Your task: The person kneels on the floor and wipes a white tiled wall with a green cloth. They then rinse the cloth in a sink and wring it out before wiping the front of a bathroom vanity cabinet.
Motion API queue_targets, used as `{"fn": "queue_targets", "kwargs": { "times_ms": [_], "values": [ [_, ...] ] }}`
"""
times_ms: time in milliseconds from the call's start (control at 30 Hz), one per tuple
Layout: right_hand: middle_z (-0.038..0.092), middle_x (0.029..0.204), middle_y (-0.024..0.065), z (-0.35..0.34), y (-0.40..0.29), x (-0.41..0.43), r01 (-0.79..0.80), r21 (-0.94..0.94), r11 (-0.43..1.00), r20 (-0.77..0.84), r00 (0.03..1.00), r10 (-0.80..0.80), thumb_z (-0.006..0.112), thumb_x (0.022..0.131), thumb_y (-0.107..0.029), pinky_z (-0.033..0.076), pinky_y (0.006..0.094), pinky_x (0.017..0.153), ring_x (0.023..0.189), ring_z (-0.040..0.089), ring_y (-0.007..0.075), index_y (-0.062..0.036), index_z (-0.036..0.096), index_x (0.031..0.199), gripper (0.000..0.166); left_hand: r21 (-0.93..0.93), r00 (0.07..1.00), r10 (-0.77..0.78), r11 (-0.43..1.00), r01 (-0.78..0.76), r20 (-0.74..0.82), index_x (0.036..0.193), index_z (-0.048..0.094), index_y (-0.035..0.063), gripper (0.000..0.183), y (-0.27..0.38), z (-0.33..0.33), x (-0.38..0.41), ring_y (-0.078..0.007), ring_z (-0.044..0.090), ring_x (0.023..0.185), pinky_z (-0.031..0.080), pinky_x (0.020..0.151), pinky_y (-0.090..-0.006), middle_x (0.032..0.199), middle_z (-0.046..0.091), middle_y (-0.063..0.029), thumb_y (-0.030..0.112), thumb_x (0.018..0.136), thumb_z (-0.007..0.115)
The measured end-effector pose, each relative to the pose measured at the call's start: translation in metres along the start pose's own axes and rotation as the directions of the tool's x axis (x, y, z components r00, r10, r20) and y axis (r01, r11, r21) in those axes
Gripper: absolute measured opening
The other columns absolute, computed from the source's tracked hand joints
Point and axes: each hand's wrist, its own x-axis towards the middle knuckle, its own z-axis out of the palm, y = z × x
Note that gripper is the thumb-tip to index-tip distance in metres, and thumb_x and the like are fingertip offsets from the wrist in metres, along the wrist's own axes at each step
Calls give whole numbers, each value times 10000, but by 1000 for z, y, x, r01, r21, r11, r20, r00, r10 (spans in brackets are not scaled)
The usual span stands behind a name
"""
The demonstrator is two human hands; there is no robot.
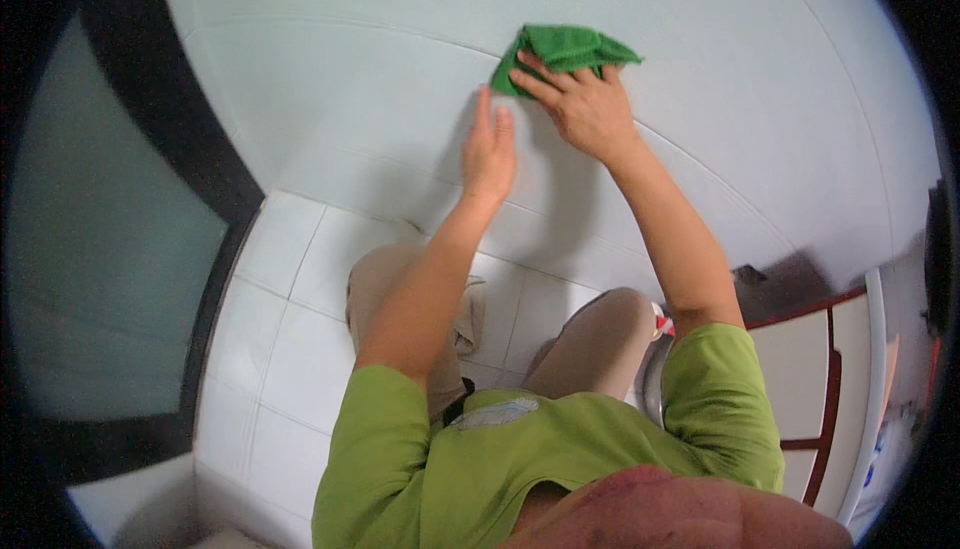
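Observation:
A folded green cloth (566, 46) lies against the pale tiled wall (360, 83). My right hand (589, 110) holds it flat there, fingers spread over its lower part and some fingertips hidden in the folds. Just below the cloth's left corner is my left hand (489, 155), with nothing in it. Its fingers point up and stand apart from the thumb; whether the fingertips touch the wall or the cloth's edge I cannot tell.
White floor tiles (300, 339) lie below, under my bent knees (611, 324). On the left stands a dark-framed door with a frosted panel (120, 249). A cabinet with dark red trim (795, 376) is at the right, and part of a metal basin (655, 376) shows beside my right knee.

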Motion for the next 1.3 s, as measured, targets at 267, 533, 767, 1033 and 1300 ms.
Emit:
{"fn": "queue_targets", "kwargs": {
  "times_ms": [267,533,767,1033,1300],
  "values": [
    [396,1513,9,8,48,-153,-417,-206,885,99,891,443,553,912,-491,323,571,955,1241,443,310,-333,511,1363,480,-43,992,-125,991,124,-11,1480,306,0,589,-2,-7,-4,-315,429,1344,342,1100,-375,1465,420,-218,363,1028,411],
    [404,1380,259,57,23,-208,-849,113,516,-405,434,804,619,888,-185,318,576,1011,1205,406,473,-117,456,1372,515,-46,987,-159,986,161,30,1491,280,22,638,-3,18,-21,-270,505,1235,441,980,-361,1429,426,-232,315,978,522],
    [583,1170,116,27,24,-266,-418,900,-127,133,-14,991,535,938,-68,444,433,981,1104,556,272,-107,518,1281,345,-23,989,71,997,-68,126,1447,318,-5,607,-8,53,-47,-257,526,1190,461,938,-348,1402,432,-237,199,939,581],
    [499,1383,207,-46,31,-303,599,413,-686,774,166,611,433,1003,-371,359,527,1101,1272,488,359,27,484,1326,515,103,848,111,976,-191,519,1401,396,-6,520,-13,69,-90,-258,536,1192,473,935,-352,1402,459,-171,143,938,581],
    [514,1362,204,-56,31,-324,515,420,-747,742,280,610,505,986,-334,389,518,1083,1231,526,360,12,507,1305,471,150,654,53,956,-251,755,1374,453,39,480,0,83,-125,-215,593,1084,512,827,-316,1335,517,-140,162,939,615]
  ]
}}
